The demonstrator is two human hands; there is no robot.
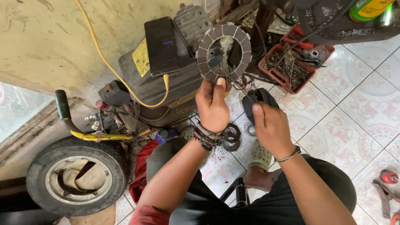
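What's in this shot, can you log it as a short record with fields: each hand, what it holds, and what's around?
left hand: left hand holds up a ring-shaped friction disc by its lower edge
right hand: right hand grips a dark rounded object, kind unclear
below hands: more toothed discs on the tiled floor
behind disc: air compressor with yellow hose
left: small wheel
upper right: red tray of tools

The right hand (270,125) covers most of a dark object (256,99), kind unclear. The red tray (266,68) holds bits too small to identify. The green bottle (371,8) is cropped at top.
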